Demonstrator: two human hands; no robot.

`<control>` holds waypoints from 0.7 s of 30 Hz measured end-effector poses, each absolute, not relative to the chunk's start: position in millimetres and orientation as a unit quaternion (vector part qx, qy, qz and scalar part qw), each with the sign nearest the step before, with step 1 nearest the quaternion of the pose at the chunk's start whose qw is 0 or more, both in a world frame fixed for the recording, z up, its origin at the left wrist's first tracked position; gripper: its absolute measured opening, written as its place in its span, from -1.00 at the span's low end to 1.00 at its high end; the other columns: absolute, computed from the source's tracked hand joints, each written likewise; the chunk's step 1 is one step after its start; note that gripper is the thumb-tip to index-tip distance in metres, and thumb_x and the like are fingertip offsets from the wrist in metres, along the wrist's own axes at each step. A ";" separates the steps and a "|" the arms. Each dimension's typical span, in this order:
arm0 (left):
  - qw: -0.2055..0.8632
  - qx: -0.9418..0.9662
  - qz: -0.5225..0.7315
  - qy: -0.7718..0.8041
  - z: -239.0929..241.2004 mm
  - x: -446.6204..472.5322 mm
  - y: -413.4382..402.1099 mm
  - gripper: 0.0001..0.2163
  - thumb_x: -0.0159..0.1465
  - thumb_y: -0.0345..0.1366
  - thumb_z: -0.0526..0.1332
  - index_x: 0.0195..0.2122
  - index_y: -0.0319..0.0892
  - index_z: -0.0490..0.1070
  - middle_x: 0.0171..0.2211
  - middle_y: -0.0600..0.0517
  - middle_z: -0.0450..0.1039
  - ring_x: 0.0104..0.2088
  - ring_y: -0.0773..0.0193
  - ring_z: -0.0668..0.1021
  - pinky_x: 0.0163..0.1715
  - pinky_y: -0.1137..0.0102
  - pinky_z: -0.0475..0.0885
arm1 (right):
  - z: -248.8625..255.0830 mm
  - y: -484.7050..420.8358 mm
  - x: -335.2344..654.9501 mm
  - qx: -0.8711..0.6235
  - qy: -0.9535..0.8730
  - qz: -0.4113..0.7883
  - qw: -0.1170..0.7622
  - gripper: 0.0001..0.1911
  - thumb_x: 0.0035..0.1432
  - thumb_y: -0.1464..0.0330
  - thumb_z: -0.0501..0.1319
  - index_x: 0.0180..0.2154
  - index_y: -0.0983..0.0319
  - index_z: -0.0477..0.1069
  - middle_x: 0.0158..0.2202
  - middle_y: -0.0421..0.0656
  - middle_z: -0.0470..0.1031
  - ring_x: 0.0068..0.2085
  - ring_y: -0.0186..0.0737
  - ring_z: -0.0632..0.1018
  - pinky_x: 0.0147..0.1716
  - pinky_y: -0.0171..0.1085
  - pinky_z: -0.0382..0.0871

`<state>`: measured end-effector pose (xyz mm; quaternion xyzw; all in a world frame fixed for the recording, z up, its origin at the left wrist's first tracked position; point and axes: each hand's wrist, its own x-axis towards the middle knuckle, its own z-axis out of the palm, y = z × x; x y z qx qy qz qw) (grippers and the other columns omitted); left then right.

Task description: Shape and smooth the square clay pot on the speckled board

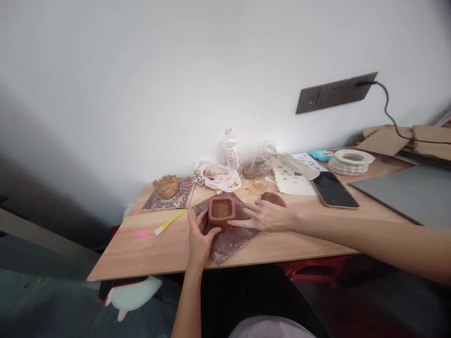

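Wood surface (141, 256) runs across mid frame, wall behind. Lower left of it: pink bit (141, 233), then a brush (169, 223) w/ yellow handle, lying flat. Above those, a dark tile (181, 199) w/ a tan clay bowl (166, 187) on it, rim notched.

Centre: L hand (199, 237) comes up from the bottom edge and grips the pot (221, 211), thumb at its left, fingers (212, 231) curled onto its near side. Pot = brown clay, squarish, upright, open top, sitting on a dark mat (232, 237) that overhangs the surface's near edge. Behind, toward the wall: white bag (216, 178), bottle (230, 150) upright, clear bag (259, 164).

R hand (266, 216) enters from right of frame, palm down on the mat. Its fingers (243, 220) are spread flat and open, tips at the pot's right side; touching or just short, can't tell. Just behind that hand, a clay lump (273, 198).

Further right: paper (294, 183), phone (334, 190) face up, white ring (350, 162), grey slab (416, 192), cardboard (387, 140). Upper right on the wall: sockets (334, 92) w/ a cable (387, 110) plugged in.
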<state>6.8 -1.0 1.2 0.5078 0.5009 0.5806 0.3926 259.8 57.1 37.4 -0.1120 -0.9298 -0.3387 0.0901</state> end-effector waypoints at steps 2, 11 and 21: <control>0.391 0.512 0.579 0.500 1.9 6.8 -1.4 0.09 0.04 -0.31 0.40 0.41 0.03 -0.40 0.17 -0.15 0.41 0.20 0.06 0.45 0.22 0.09 0.32 | 38.1 55.7 261.1 -0.111 -0.929 -0.342 0.085 -0.30 0.30 0.55 -0.01 0.41 0.21 -0.14 -0.38 -0.10 0.40 -0.34 -0.14 0.38 -0.53 -0.25 0.10; 0.407 0.491 0.588 0.498 3.0 8.5 -1.8 0.10 0.01 -0.34 0.41 0.40 0.02 -0.38 0.17 -0.16 0.41 0.20 0.07 0.46 0.22 0.11 0.32 | 35.1 53.6 253.5 -0.127 -0.930 -0.334 0.088 -0.28 0.29 0.54 0.00 0.41 0.21 -0.18 -0.35 -0.08 0.41 -0.32 -0.14 0.41 -0.51 -0.26 0.11; 0.415 0.485 0.592 0.492 6.3 9.6 -2.6 0.11 0.00 -0.34 0.40 0.40 -0.01 -0.39 0.16 -0.16 0.42 0.18 0.08 0.47 0.22 0.13 0.32 | 36.6 52.4 256.4 -0.125 -0.932 -0.331 0.085 -0.30 0.30 0.55 -0.02 0.41 0.24 -0.16 -0.35 -0.08 0.41 -0.33 -0.15 0.39 -0.51 -0.25 0.10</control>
